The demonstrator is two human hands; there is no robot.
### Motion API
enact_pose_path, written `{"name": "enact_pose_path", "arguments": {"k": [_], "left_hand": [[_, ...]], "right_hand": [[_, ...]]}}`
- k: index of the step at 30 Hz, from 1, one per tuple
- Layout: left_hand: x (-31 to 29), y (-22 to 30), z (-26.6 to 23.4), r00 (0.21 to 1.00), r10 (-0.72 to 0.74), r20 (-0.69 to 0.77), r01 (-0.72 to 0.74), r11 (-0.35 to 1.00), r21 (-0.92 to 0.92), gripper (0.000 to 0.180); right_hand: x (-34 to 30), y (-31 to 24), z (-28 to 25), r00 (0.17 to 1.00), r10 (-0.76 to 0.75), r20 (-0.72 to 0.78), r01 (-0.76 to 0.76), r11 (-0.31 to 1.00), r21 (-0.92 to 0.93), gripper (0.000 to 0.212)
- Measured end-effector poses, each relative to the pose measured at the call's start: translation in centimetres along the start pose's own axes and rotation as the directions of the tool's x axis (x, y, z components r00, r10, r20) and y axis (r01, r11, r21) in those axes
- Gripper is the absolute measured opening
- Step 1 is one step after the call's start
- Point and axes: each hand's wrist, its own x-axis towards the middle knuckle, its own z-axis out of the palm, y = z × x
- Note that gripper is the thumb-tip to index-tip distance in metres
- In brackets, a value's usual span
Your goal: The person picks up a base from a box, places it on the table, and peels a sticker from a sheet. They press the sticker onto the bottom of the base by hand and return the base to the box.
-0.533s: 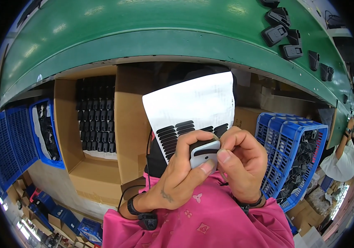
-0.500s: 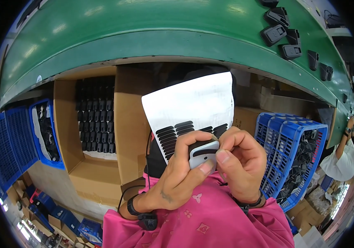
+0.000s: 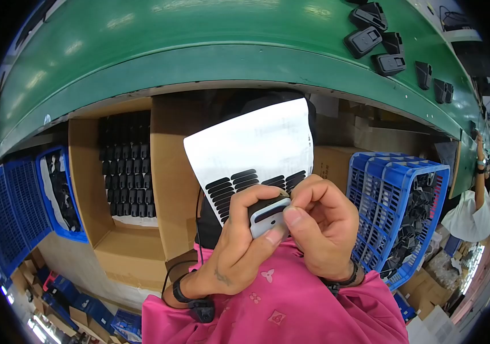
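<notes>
Item: one small casing (image 3: pixel 261 226), silver-grey front with a dark curved strip near its top edge and a dark dot below, darker body behind; held tilted above the lap.

Left hand (image 3: pixel 239 252): closed around the casing from 8 o'clock, forefinger bent over the top, thumb on the lower front; dark wristband.

Right hand (image 3: pixel 326 229): at 3 o'clock, fingers curled, thumb and forefinger drawn close together at the casing's right edge; anything pinched between them is hidden, so its hold cannot be told.

White sheet (image 3: pixel 250 140): at 12 o'clock, just beyond the hands, bearing columns of black rounded strips (image 3: pixel 220 196); lower part covered by the hands.

Pink garment (image 3: pixel 308 312): at 6 o'clock, beneath the forearms, with small pale motifs.

Open cardboard carton (image 3: pixel 182 172): between 9 and 10 o'clock, holding upright rows of black parts (image 3: pixel 130 179).

Blue tub (image 3: pixel 77 235): at 9 o'clock, past the carton; contents dark, apparently mixed parts, though the lens bends them badly.

Blue basket (image 3: pixel 365 221): at 3 o'clock, slatted, tilted, filled with dark pieces (image 3: pixel 412 221).

Green bench (image 3: pixel 170 23): across 12 o'clock; black devices (image 3: pixel 364 41) scattered on it toward 1 o'clock.

Co-worker in a white top (image 3: pixel 467 222): far off at 3 o'clock.
</notes>
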Motion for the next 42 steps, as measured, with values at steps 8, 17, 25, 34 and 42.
{"name": "enact_pose_path", "arguments": {"k": [8,17,25,34,42], "left_hand": [[0.2,-0.4,0.1,0.982,-0.176,-0.065,0.151,0.946,-0.286,0.046],[0.3,-2.4,0.6,0.981,0.090,-0.170,-0.142,0.935,-0.324,0.050],[-1.9,0.2,-3.7,0.991,0.002,0.136,-0.023,0.987,0.156,0.063],[-1.9,-0.3,-7.1,0.957,0.272,-0.098,-0.177,0.819,0.545,0.043],[0.5,-5.4,-7.2,0.968,-0.030,-0.248,0.012,0.997,-0.072,0.042]], "right_hand": [[0.5,1.0,-0.2,0.997,0.030,-0.067,-0.027,0.999,0.047,0.018],[-0.7,1.7,-2.7,0.993,0.041,0.115,0.014,0.898,-0.440,0.014],[0.5,0.4,-3.9,0.815,0.122,0.566,0.280,0.772,-0.570,0.027],[1.9,3.0,-1.4,0.929,-0.341,0.141,0.333,0.610,-0.719,0.024],[2.9,7.4,-0.2,0.823,-0.543,0.165,0.405,0.358,-0.841,0.026]]}}
